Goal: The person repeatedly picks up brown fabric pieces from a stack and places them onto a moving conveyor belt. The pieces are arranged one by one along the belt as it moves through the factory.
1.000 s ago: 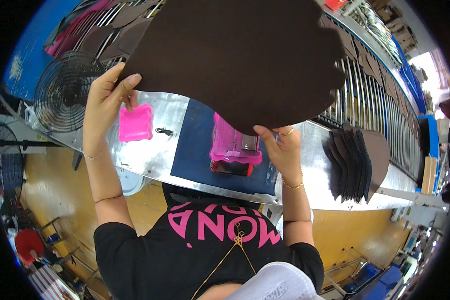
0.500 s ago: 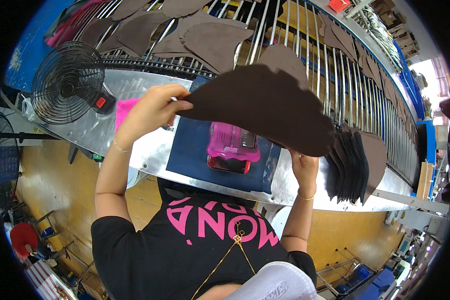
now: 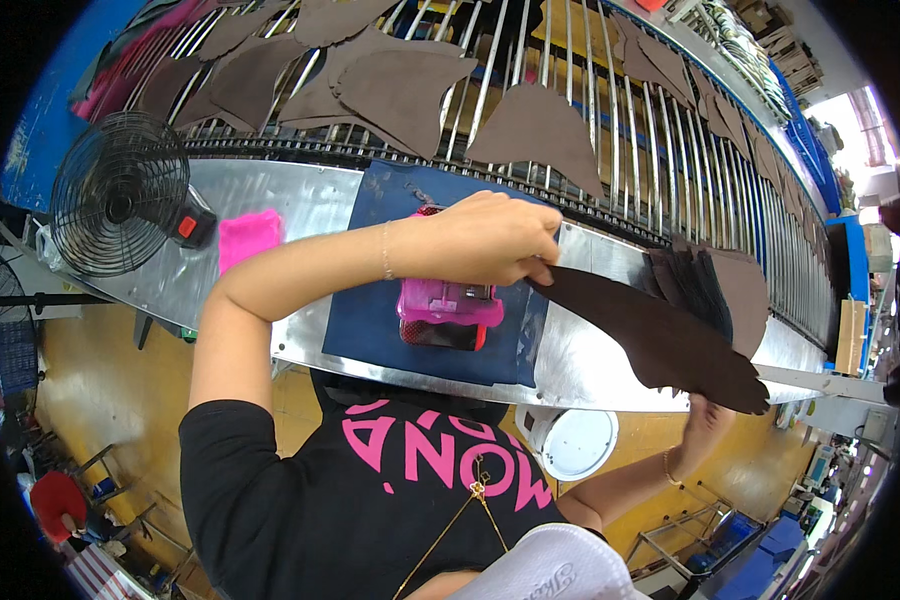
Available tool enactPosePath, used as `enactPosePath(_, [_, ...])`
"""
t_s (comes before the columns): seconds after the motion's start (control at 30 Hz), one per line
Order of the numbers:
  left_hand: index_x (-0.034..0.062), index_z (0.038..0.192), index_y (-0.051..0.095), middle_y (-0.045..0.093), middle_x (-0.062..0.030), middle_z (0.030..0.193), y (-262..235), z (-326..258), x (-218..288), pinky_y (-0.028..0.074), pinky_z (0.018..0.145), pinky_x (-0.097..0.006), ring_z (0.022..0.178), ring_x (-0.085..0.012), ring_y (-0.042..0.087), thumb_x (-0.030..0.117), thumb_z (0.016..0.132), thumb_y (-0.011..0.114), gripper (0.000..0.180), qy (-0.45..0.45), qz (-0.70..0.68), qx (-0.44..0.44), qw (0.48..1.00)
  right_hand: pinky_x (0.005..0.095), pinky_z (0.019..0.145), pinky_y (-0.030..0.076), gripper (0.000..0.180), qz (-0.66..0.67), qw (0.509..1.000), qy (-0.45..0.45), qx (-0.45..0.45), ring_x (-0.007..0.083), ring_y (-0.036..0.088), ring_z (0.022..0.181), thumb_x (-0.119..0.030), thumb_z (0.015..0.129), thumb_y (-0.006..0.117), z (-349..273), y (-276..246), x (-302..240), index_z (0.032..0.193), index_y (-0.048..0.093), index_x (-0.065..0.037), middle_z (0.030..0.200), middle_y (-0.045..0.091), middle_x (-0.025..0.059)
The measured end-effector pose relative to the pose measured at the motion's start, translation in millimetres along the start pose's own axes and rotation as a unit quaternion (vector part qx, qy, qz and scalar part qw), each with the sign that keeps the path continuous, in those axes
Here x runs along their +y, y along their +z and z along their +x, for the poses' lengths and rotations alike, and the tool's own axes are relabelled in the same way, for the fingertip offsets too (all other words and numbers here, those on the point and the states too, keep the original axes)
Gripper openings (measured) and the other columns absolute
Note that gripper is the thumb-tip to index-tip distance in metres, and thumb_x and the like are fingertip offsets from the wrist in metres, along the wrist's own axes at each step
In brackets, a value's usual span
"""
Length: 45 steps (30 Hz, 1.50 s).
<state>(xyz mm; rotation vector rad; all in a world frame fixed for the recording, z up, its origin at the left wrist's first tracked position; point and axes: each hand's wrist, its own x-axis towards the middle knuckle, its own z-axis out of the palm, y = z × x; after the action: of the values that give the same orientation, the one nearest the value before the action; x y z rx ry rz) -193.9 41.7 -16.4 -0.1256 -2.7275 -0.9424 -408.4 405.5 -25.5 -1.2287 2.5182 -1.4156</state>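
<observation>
A dark brown, curved flat piece of sheet material hangs stretched between my hands above the right part of the metal table. My left hand reaches across the blue mat and pinches the piece's narrow left corner. At its far right end, beyond the table's front edge, my right hand grips it from below, with the fingers partly hidden. A fanned stack of similar brown pieces lies just behind it. Beneath my left wrist, a pink and black box-shaped thing rests on the mat.
Behind the table runs a rack of metal rods with several brown pieces on it. A black wire-cage fan stands at the left, near a pink cloth. A white round-lidded bucket is below the table's front edge.
Both hands have carried the brown piece right and toward me, away from above the mat to beside the stack. My left arm now crosses over the pink thing.
</observation>
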Motion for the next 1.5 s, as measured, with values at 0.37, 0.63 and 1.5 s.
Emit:
enactPosePath(0.37, [0.0086,0.119,0.057,0.044,0.0063,0.075,-88.2,-44.5,-39.2,0.036,0.058,-0.019,0.067,-0.0032,0.041,0.026,0.083,0.07,0.042,-0.184,-0.133,0.387,0.894,0.0262,0.054,0.052,0.041,0.397,0.903,0.161,0.004,0.0097,0.056,0.059,-0.014,0.092,0.058,152.9,118.4,-33.9,0.128,0.042,-0.001,0.077,0.052,0.0003])
enactPosePath(0.63, [0.0077,0.129,0.048,0.045,0.0048,0.08,-91.9,-150.6,-42.0,0.03,0.046,-0.015,0.057,0.0006,0.038,0.016,0.085,0.067,0.049,-0.318,-0.148,0.448,0.822,0.027,0.049,0.05,0.042,0.438,0.86,0.247,-0.089,0.016,0.059,0.059,-0.013,0.096,0.049,233.0,311.6,35.6,0.134,0.03,-0.01,0.087,0.057,0.0073])
enactPosePath(1.5, [0.0094,0.137,0.038,0.046,0.0031,0.086,-51.9,-104.5,-76.6,0.024,0.039,-0.015,0.049,0.0015,0.032,0.012,0.09,0.062,0.052,-0.273,-0.232,0.349,0.866,0.047,0.089,0.046,0.058,-0.484,0.751,0.405,0.195,0.0335,0.056,0.105,-0.057,0.075,0.066,61.8,-56.1,130.9,0.107,0.066,-0.009,0.109,0.061,0.0162])
